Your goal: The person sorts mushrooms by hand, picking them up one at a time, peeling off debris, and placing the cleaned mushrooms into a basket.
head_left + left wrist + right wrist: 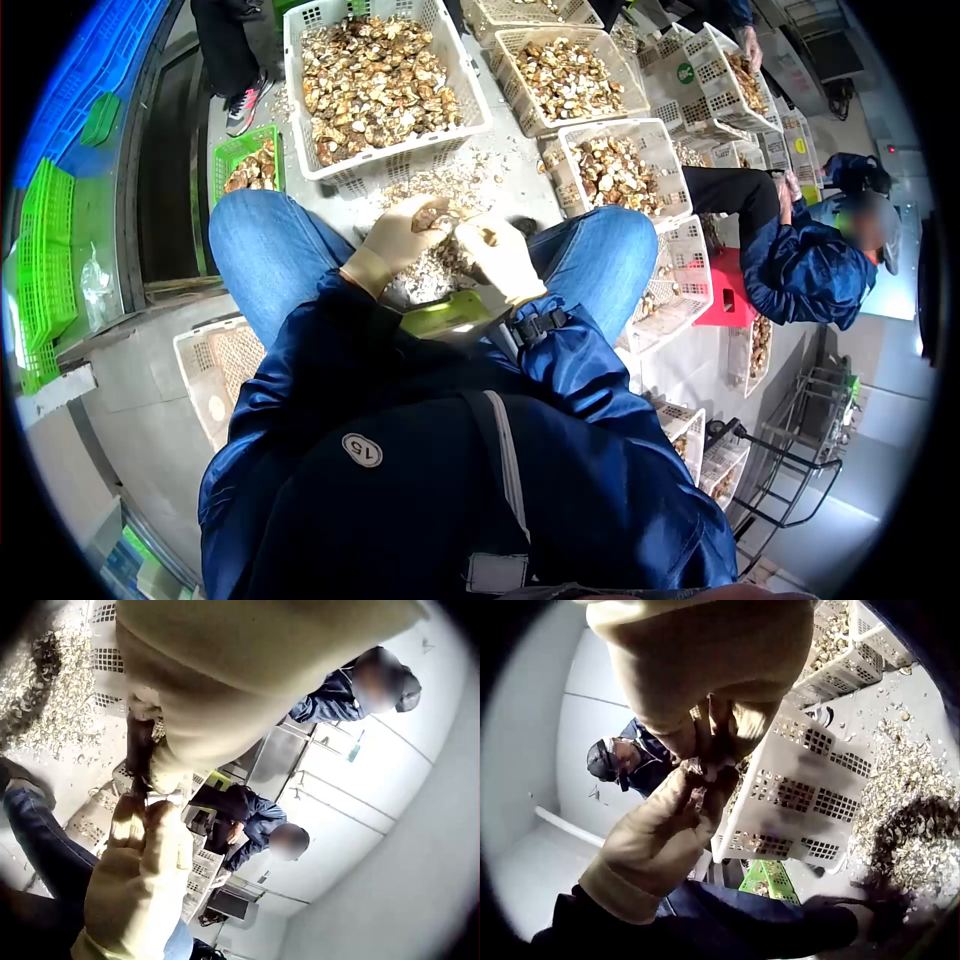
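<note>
Both hands wear pale cream gloves and meet in front of the seated person's knees. My left hand [395, 242] grips a brown-and-cream, mushroom-like piece [432, 216] between thumb and fingers. In the left wrist view its dark brown side [140, 746] shows under the glove. Close at its right, my right hand [500, 258] has curled fingers, their tips right at the piece. What those fingers pinch I cannot tell. The right wrist view shows both sets of fingertips together around a pale, pinkish bit [697, 796].
Small pale scraps [435, 270] cover the floor between the knees. A large white crate [400, 150] full of similar pieces stands ahead, with a green basket [220, 165] beside it. More filled crates [690, 200] line the right. Another person [815, 260] sits at the far right.
</note>
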`<move>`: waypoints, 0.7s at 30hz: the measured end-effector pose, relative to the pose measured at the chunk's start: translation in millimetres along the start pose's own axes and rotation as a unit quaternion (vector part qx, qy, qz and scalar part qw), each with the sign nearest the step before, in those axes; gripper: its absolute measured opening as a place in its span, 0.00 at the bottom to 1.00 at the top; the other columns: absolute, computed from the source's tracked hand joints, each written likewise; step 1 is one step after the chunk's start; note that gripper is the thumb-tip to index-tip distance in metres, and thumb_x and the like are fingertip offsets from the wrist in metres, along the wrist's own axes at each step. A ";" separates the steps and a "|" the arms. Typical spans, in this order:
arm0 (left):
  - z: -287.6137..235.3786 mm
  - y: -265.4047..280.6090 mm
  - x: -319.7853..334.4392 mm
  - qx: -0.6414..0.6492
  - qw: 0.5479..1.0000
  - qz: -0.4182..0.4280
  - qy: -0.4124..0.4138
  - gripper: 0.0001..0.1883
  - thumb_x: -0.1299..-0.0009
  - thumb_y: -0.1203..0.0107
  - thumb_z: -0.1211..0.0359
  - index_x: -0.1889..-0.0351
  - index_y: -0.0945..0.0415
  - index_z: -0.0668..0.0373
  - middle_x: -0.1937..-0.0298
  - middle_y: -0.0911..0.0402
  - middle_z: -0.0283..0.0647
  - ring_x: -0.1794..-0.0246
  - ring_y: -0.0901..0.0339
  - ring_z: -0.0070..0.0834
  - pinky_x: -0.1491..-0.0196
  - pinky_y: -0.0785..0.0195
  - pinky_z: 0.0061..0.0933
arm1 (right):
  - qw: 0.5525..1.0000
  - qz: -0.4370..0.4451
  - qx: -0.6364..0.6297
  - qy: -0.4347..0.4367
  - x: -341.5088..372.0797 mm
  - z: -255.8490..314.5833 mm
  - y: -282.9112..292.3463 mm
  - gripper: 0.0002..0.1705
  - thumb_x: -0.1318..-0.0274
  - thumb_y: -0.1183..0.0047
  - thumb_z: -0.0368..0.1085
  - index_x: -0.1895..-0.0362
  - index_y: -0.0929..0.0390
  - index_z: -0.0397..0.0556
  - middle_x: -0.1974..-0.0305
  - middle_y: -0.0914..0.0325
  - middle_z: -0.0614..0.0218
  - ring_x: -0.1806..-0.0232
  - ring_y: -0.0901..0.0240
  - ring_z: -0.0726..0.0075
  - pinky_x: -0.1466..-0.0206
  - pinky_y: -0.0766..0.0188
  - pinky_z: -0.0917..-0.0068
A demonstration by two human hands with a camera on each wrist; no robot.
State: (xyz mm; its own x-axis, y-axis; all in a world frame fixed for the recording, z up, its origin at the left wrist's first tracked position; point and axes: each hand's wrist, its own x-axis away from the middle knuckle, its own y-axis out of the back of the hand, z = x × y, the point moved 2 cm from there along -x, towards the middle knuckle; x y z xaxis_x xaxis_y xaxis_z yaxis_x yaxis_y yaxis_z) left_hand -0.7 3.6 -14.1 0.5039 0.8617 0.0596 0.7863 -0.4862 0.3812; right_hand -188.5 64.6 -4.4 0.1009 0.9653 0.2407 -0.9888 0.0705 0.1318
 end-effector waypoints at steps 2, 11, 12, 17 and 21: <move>3.4 -0.3 -0.1 -0.015 1.000 0.008 0.008 0.26 0.35 0.39 0.63 0.38 0.27 0.57 0.48 0.19 0.53 0.48 0.20 0.42 0.45 0.29 0.34 | 0.999 -0.004 0.047 0.019 -1.3 -1.5 4.6 0.10 0.39 0.40 0.38 0.63 0.19 0.44 0.73 0.24 0.75 0.71 0.34 0.83 0.66 0.35 0.80; -36.7 5.4 5.4 -0.083 0.996 0.028 0.019 0.28 0.39 0.35 0.68 0.38 0.26 0.55 0.51 0.18 0.52 0.52 0.19 0.42 0.48 0.28 0.35 | 0.988 -0.006 0.127 0.084 3.9 7.9 -2.8 0.15 0.42 0.38 0.40 0.60 0.19 0.41 0.72 0.22 0.68 0.71 0.29 0.75 0.65 0.32 0.76; -30.6 3.4 5.7 -0.081 0.996 0.029 0.010 0.29 0.39 0.35 0.69 0.38 0.26 0.55 0.51 0.18 0.52 0.52 0.19 0.42 0.48 0.28 0.35 | 0.994 0.002 0.098 0.045 1.0 1.5 1.4 0.15 0.42 0.38 0.40 0.59 0.19 0.40 0.71 0.22 0.67 0.71 0.29 0.75 0.64 0.32 0.76; -32.2 6.4 3.9 -0.110 0.992 0.056 0.020 0.30 0.41 0.35 0.70 0.37 0.26 0.55 0.46 0.21 0.52 0.48 0.21 0.44 0.44 0.30 0.37 | 0.996 0.047 0.072 0.010 1.0 -6.4 -0.6 0.16 0.43 0.37 0.39 0.56 0.19 0.40 0.69 0.22 0.68 0.69 0.31 0.76 0.64 0.33 0.76; -23.0 1.3 4.3 -0.083 0.992 0.030 -0.087 0.32 0.42 0.36 0.73 0.36 0.27 0.55 0.58 0.19 0.51 0.60 0.21 0.42 0.55 0.29 0.36 | 0.997 0.007 0.070 -0.019 -5.8 -15.4 8.8 0.14 0.42 0.39 0.39 0.60 0.20 0.40 0.70 0.23 0.68 0.69 0.31 0.75 0.64 0.33 0.75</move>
State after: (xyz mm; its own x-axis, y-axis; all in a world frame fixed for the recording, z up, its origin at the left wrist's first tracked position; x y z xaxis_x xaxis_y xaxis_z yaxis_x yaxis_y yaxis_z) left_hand -5.8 9.9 7.8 0.6128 0.7872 -0.0683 0.6915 -0.4924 0.5285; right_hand -199.5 63.5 -19.4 0.0950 0.9554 0.2797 -0.9651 0.0195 0.2611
